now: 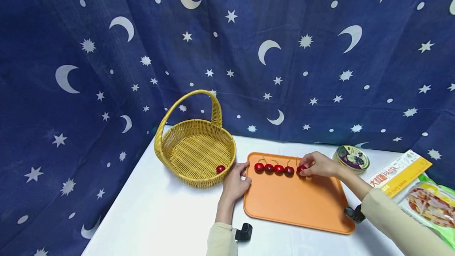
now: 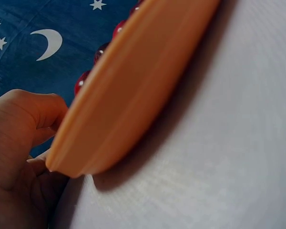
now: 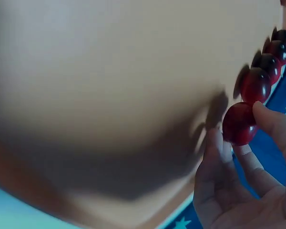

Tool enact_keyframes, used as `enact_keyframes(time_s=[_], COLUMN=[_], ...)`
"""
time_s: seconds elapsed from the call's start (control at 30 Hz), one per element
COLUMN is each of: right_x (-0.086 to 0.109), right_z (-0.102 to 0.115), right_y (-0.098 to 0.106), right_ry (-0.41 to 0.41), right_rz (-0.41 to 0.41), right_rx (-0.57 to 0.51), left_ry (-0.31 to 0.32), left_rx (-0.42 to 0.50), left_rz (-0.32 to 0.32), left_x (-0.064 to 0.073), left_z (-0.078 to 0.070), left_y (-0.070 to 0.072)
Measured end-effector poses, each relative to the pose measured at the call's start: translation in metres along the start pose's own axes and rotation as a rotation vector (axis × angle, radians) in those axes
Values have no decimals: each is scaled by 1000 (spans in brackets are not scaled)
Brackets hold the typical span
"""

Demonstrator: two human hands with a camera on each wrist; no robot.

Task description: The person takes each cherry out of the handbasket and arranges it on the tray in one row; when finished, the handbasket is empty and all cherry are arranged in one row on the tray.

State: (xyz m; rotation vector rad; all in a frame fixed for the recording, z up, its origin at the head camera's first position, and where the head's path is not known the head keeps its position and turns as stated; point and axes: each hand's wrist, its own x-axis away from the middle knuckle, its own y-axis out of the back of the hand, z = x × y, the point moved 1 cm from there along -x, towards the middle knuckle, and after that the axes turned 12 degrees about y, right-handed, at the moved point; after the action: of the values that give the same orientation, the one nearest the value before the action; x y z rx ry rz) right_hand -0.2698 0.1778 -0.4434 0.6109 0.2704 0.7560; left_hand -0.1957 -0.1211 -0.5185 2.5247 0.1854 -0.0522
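Note:
On an orange tray [image 1: 291,204], several dark red cherries [image 1: 269,168] with stems form a row along the far side. My right hand [image 1: 321,164] pinches a cherry [image 3: 240,123] between thumb and fingers at the right end of that row, close beside its neighbour. At the tray's left edge, my left hand [image 1: 234,183] holds the rim, its fingers bent against it in the left wrist view. One more cherry [image 1: 220,168] lies inside a yellow woven basket [image 1: 194,183], near the wall closest to my left hand.
The basket's tall handle [image 1: 188,94] arches over it. Behind the tray's right corner stands a round tin [image 1: 352,157]. Farther right are a pasta box [image 1: 399,171] and a green-edged food packet [image 1: 431,204]. A blue moon-and-star cloth [image 1: 231,50] hangs behind the white table [image 1: 170,224].

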Motion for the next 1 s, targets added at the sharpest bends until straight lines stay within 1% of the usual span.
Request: enact_keyframes(time_s=[0.1,0.27,0.33,0.5,0.73,1.0], right_x=[0,-1,-1,-1,0,2], right_z=[-2,-4,-4,-5,-5,-3], right_y=[-3,-7,-9,-9,-7,-1], right_ry=[-1,-31,-45,-46,-53,-44], right_rz=[-15,-38,-41,-39,-26,6], right_rx=[37,92,89,62,67,29], left_ry=[6,0,-3,-4,-8,20], left_rx=[-7,-7,-9,-15,-8,-6], left_rz=[1,-3,-6,-9,-12,8], left_x=[0,0,-1,-1,0,0], left_z=[0,2,2,3,2,1], left_y=[0,-2,-2,-2,-2,-1])
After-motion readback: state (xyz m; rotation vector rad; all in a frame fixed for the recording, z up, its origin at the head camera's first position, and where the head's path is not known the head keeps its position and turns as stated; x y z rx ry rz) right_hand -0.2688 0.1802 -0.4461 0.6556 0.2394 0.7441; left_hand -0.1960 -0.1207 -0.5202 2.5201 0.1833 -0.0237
